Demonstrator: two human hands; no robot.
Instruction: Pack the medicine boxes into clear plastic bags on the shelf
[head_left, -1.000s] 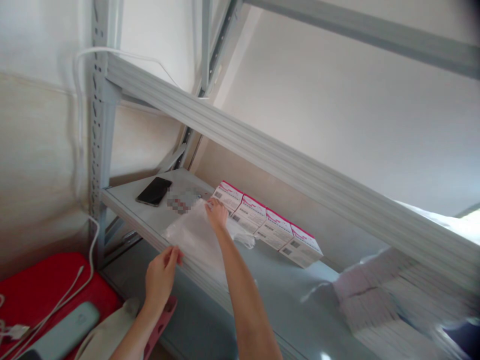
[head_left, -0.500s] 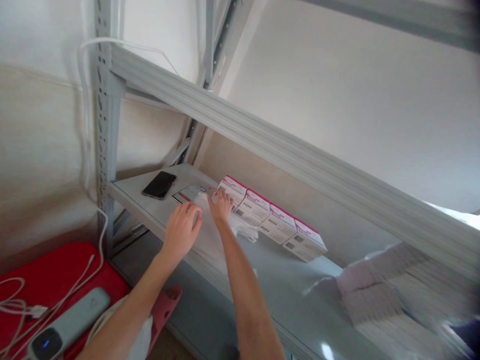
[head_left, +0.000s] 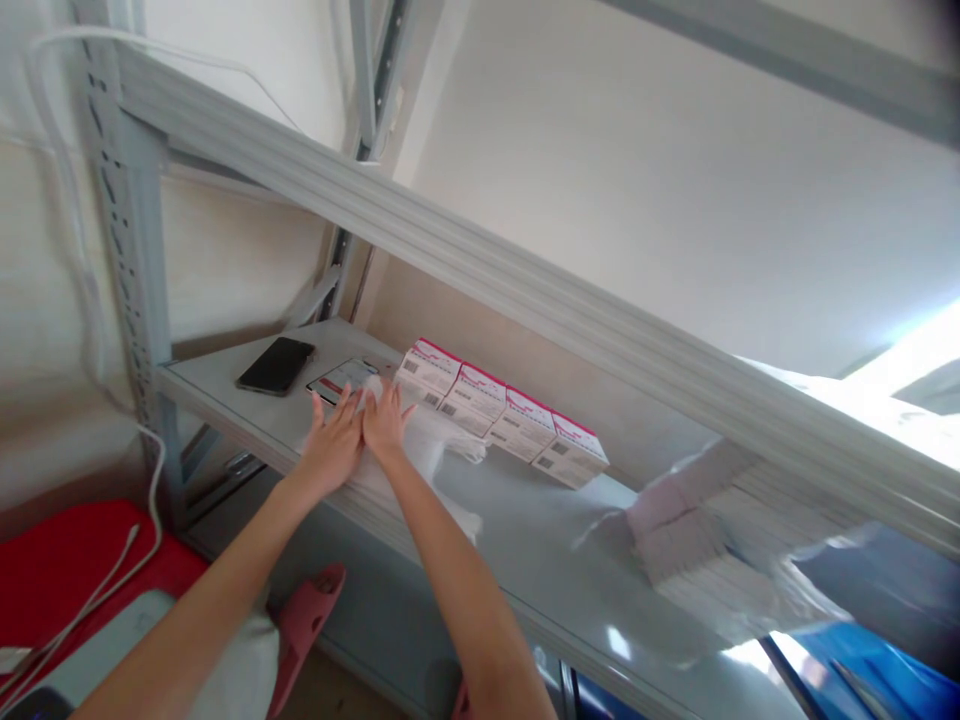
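Note:
My left hand (head_left: pixel 332 443) and my right hand (head_left: pixel 385 418) lie side by side, fingers spread, on a thin white plastic bag (head_left: pixel 412 450). The bag rests on the grey metal shelf (head_left: pixel 540 550), its crumpled handle ends trailing right. Just beyond my fingertips is a flat phone-like item (head_left: pixel 343 378) with a light, printed or lit face, partly covered by the bag and my hands. Farther left lies a black smartphone (head_left: pixel 276 365). Behind my right hand, a row of several white boxes (head_left: pixel 472 395) with pink edges stands along the back.
Clear-wrapped stacks of flat packs (head_left: pixel 697 560) sit at the shelf's right. An upper shelf beam (head_left: pixel 450 240) crosses above my hands. At lower left, white cables (head_left: pixel 90 600) lie on a red surface (head_left: pixel 45 550). A pink slipper (head_left: pixel 307 625) shows below.
My left hand has moved from above the shelf edge onto the bag, beside my right hand. My right hand now lies flatter and nearer. The view has shifted right.

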